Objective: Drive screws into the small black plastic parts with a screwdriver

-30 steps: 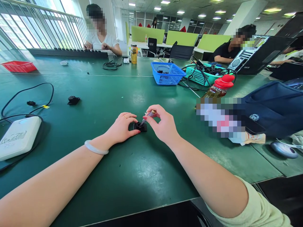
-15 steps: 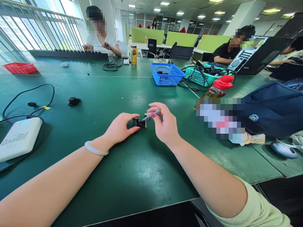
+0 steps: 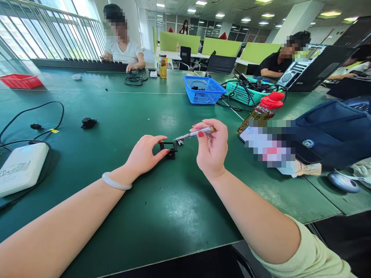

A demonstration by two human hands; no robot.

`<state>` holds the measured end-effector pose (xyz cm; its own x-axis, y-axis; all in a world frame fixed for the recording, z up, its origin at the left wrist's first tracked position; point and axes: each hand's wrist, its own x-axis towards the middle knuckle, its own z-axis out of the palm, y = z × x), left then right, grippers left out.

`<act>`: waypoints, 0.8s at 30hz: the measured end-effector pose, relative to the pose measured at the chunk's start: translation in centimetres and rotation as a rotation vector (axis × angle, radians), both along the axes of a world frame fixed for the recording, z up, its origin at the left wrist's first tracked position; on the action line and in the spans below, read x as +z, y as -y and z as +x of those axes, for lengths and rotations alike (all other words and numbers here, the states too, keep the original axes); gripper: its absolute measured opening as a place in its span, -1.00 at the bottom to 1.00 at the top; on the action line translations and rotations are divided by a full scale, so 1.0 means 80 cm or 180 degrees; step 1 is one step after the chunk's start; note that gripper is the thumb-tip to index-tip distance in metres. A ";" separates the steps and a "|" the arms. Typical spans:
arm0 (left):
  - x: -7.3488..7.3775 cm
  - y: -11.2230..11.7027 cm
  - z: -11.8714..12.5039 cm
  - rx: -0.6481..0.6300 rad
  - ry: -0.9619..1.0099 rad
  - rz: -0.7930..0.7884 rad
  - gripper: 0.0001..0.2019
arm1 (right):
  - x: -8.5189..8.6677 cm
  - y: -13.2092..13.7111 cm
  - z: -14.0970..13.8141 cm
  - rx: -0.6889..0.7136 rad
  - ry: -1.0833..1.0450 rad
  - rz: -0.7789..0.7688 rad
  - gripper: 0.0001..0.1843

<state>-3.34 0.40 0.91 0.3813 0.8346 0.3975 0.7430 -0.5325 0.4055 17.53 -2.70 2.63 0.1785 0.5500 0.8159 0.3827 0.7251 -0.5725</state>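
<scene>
Over the table, the left hand pinches a black part, the right a screwdriver (tip indistinct).

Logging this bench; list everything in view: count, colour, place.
Frame: 1, black, centre
Tool: 1, translucent, centre
Small parts: several, mostly dark, left/centre
Boxy device: 1, white, left
Containers: 3, red/blue/green, far
Table bottles: 2, amber, far/right
Bag: 1, navy, right
Mouse: 1, grey, right
Computer case: 1, black, right
Cables: several, black, left/far
Table: 1, green, foreground
Chairs: several, black, background
People: several, white/black clothing, background
Left hand: 1, red-nailed, on frame
Right hand: 1, red-nailed, holding tool
</scene>
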 end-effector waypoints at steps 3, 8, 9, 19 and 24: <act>0.005 0.002 -0.001 0.0499 0.0054 0.0143 -0.59 | -0.002 -0.011 0.010 -0.0398 -0.0006 0.0048 -0.90; 0.008 -0.001 -0.007 0.0973 -0.0224 0.0190 -0.56 | -0.011 -0.027 0.019 -0.0403 0.0154 -0.0607 -0.90; 0.008 -0.001 -0.009 0.0950 -0.0326 0.0200 -0.54 | -0.012 -0.028 0.019 -0.0387 0.0177 -0.0665 -0.90; 0.013 0.003 -0.010 0.0586 -0.1332 -0.0095 -0.42 | -0.012 -0.024 0.016 -0.0230 0.0447 -0.1017 -0.92; 0.015 0.004 -0.006 0.0447 -0.1376 -0.0204 -0.28 | -0.008 -0.017 0.010 -0.0098 0.0439 -0.0672 -0.95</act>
<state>-3.86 0.05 2.08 0.3822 0.9078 0.1728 0.9144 -0.3985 0.0711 18.36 -1.37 1.95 0.0929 0.7069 0.7012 0.4878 0.5816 -0.6510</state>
